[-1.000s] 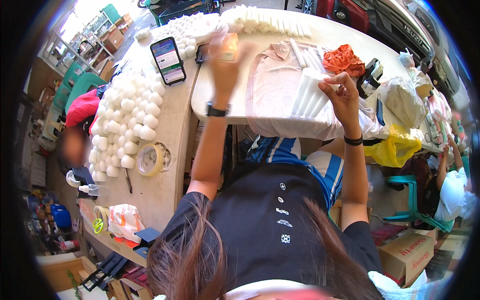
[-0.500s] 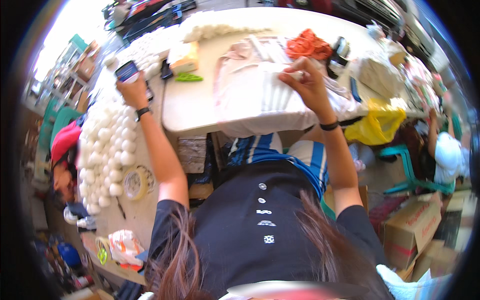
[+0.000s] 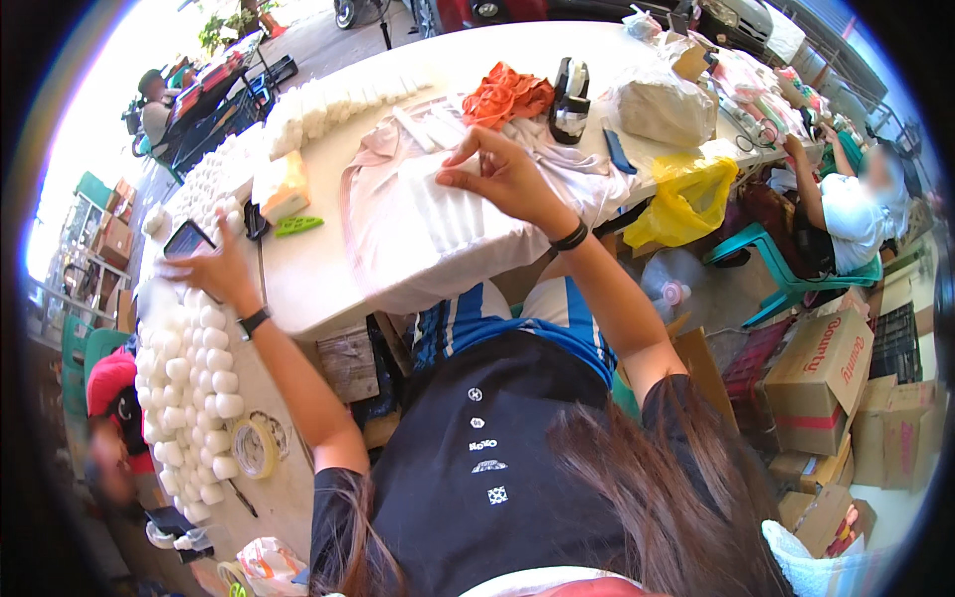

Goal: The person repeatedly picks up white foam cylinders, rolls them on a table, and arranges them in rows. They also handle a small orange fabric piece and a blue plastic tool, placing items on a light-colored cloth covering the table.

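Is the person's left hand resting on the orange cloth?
No, the left hand reaches out by the white rolls at the table's left side, far from the orange cloth.

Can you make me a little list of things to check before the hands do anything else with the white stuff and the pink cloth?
1. Left hand reaches the pile of white rolls: ok, it rests at the pile's top edge, beside the phone.
2. Left hand has a roll: cannot tell, its fingers are spread and nothing shows clearly in them.
3. Right hand has something: ok, it pinches a thin white strip over the pink cloth.
4. Pink cloth lies safely on the table: not ok, its near edge hangs over the side.
5. Tape dispenser close by: ok, it stands just beyond the right hand.
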Demonstrator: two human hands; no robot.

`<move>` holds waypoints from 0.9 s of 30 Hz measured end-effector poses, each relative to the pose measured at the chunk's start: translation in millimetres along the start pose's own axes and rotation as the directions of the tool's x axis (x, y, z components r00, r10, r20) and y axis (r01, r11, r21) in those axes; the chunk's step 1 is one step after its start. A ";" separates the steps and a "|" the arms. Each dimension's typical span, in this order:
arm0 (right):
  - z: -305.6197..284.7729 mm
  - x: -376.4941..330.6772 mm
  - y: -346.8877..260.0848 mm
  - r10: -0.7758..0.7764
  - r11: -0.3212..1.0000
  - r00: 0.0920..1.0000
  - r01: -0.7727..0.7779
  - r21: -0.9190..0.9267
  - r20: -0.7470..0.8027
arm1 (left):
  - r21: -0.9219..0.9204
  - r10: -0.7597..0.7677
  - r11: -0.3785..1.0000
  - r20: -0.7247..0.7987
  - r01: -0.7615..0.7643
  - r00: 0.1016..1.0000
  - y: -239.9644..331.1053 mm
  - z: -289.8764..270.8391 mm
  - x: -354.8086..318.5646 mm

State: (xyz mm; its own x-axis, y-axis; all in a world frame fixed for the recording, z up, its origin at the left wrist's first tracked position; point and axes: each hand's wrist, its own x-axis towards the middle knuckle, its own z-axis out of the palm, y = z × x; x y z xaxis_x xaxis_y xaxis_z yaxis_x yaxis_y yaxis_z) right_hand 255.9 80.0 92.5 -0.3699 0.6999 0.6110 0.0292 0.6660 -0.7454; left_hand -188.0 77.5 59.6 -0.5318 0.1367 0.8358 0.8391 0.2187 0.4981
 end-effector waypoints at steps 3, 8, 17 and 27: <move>0.9 -0.2 -1.6 0.049 0.995 0.998 -0.052 0.080 0.037 | -0.594 0.354 0.803 0.412 -0.047 0.840 91.3 -30.2 -49.0; 0.8 0.3 -6.3 0.029 0.981 0.999 -0.036 0.190 0.038 | -0.679 0.631 0.179 0.634 0.712 0.447 196.2 -61.8 -114.6; 0.6 -4.0 -0.6 0.050 0.964 0.997 -0.063 0.259 0.053 | -0.342 0.638 -0.005 0.723 0.940 0.267 204.3 -67.1 -115.0; 2.5 -3.1 -4.9 0.032 0.987 0.998 -0.039 0.153 0.046 | -0.223 0.638 -0.039 0.745 0.974 0.196 207.2 -68.0 -109.1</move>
State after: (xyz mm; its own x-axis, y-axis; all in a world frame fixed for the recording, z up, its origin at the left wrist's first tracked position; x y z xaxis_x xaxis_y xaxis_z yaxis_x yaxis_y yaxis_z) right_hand 254.6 74.0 93.6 -0.4109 0.7085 0.5737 -0.0993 0.5908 -0.8007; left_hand 51.6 42.1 87.4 0.3456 0.8858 0.3098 -0.5253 -0.0910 0.8460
